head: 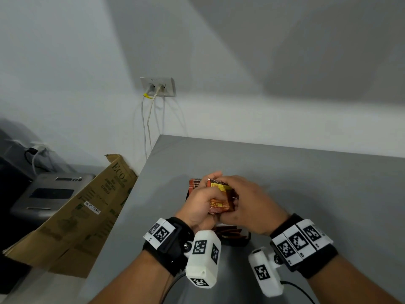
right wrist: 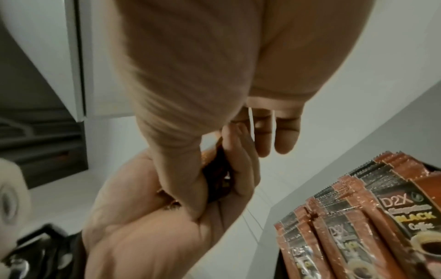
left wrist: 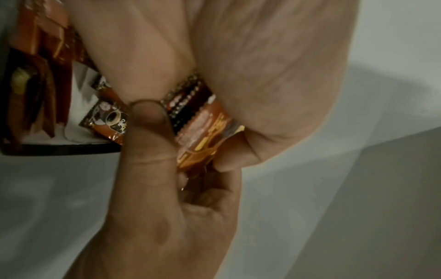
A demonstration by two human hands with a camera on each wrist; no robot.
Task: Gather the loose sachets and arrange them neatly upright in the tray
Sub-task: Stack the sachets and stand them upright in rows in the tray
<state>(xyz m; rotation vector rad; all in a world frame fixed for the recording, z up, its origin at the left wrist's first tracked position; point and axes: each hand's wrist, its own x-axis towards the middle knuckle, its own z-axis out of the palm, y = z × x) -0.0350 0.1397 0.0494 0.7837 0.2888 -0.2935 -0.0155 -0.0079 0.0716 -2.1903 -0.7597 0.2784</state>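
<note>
On the grey worktop (head: 285,183) near its left edge, my left hand (head: 197,205) and right hand (head: 252,205) together clasp a coffee sachet bundle (head: 220,199); the tray (head: 245,240) sits directly beneath, its sachets (right wrist: 372,222) upright.

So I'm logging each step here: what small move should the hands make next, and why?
Probably lower the bundle of sachets into the tray beside the upright sachets. Both the left hand and right hand grip the bundle above the tray, and a row already stands there, so it seems gathered and ready to be set in.
</note>
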